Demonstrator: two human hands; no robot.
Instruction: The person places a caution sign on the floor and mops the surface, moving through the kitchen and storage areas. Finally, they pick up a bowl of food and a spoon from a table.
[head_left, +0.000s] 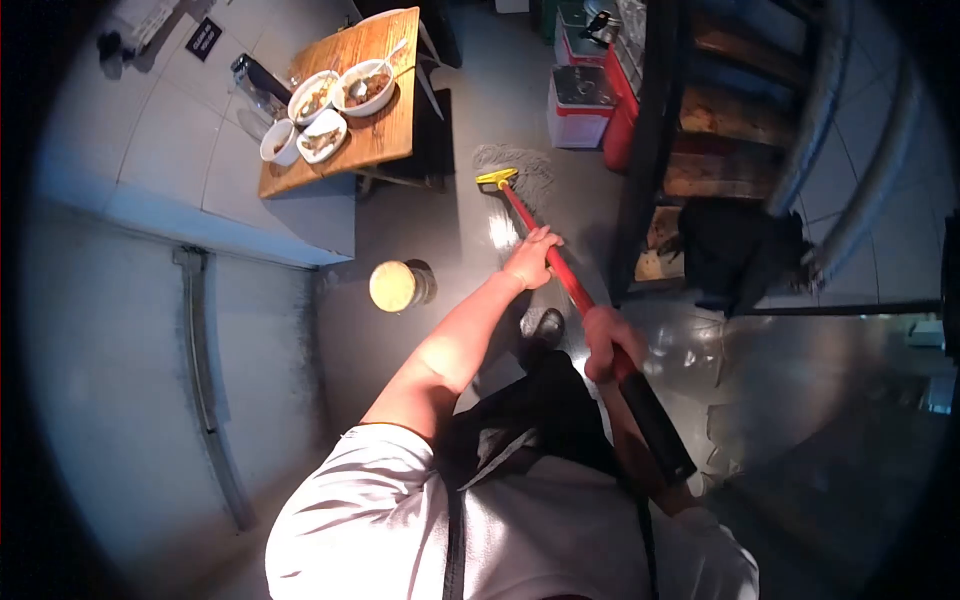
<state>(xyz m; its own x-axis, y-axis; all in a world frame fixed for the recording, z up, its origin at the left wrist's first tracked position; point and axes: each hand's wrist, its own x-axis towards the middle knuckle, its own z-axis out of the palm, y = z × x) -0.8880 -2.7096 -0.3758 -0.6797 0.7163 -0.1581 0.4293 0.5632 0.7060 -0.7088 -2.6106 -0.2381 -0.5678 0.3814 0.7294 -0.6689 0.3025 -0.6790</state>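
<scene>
A mop (568, 280) with a red handle and black end grip slants across the floor in front of me. Its yellow clamp and grey string head (525, 165) lie on the wet-looking floor, ahead of my feet. My left hand (533, 258) is wrapped around the red handle partway down. Closer to my body, my right hand (610, 343) grips the handle just above the black end; it is slightly blurred. One dark shoe (545, 328) shows beneath the handle, between my hands.
A wooden table (388, 140) with bowls of food (363, 88) stands front left. Near it is a round yellow-topped stool (392, 286). Red-and-white boxes (580, 105) stand ahead, and a staircase (700, 165) with a dark cloth (740, 245) rises on the right. A wall (130, 320) runs along the left.
</scene>
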